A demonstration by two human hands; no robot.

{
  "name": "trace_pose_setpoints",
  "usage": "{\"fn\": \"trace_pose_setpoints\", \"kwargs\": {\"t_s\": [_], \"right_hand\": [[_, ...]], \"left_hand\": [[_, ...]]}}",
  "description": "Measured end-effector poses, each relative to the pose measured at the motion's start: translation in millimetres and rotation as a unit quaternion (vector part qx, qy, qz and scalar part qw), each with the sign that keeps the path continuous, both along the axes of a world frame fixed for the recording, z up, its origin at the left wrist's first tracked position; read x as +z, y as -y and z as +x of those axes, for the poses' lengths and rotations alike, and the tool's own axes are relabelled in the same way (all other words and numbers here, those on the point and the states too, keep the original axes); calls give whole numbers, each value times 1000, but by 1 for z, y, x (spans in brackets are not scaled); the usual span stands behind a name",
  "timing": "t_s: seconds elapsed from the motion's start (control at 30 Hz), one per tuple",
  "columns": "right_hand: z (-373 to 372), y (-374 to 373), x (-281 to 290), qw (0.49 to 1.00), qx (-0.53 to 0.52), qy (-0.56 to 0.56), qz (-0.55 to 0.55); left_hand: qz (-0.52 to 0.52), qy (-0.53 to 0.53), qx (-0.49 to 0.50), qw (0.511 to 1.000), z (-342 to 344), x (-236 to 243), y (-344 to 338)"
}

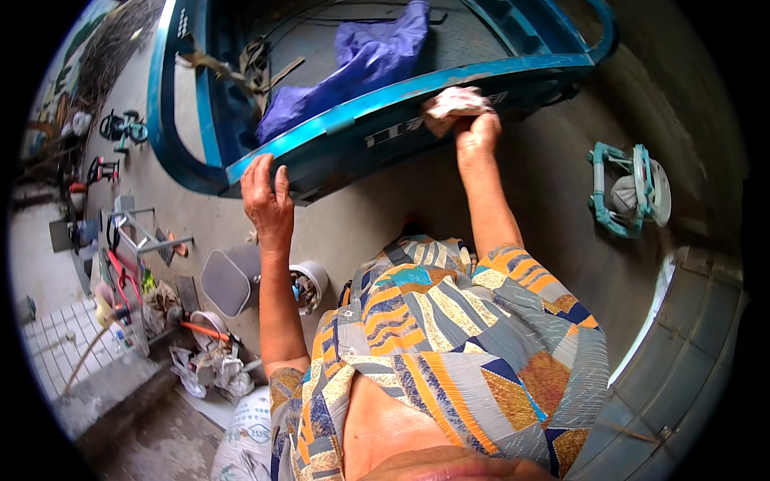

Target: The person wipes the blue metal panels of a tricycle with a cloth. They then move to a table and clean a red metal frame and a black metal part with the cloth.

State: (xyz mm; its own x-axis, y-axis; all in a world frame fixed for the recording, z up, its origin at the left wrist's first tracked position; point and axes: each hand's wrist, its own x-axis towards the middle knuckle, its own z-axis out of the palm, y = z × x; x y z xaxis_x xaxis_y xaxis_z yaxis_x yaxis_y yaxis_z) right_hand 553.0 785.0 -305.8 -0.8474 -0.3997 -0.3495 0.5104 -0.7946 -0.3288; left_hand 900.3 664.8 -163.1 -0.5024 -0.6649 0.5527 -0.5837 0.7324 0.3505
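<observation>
Cloth [455,102] pinched in right grip [479,133] at blue panel [329,170]; left grip [269,204] spread on rim [381,103].

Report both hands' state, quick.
Left hand: open, resting on the blue metal edge.
Right hand: closed, holding a crumpled pale cloth.

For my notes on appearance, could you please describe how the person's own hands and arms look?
The left hand and right hand are ungloved. The forearms are bare up to short sleeves patterned with blocks and stripes in orange, grey, navy and cream.
</observation>
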Motion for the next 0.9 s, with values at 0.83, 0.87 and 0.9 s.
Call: {"fn": "trace_pose_setpoints", "kwargs": {"t_s": [0.83,0.87,0.9], "right_hand": [[104,68,106,321,72,-878,348],[98,66,107,302,79,-882,352],[91,65,105,299,70,-881,360]], "left_hand": [[-158,33,132,978,-49,-39,36],[-159,28,133,978,-44,-40,31],[-112,49,108,987,-33,-42,22]]}}
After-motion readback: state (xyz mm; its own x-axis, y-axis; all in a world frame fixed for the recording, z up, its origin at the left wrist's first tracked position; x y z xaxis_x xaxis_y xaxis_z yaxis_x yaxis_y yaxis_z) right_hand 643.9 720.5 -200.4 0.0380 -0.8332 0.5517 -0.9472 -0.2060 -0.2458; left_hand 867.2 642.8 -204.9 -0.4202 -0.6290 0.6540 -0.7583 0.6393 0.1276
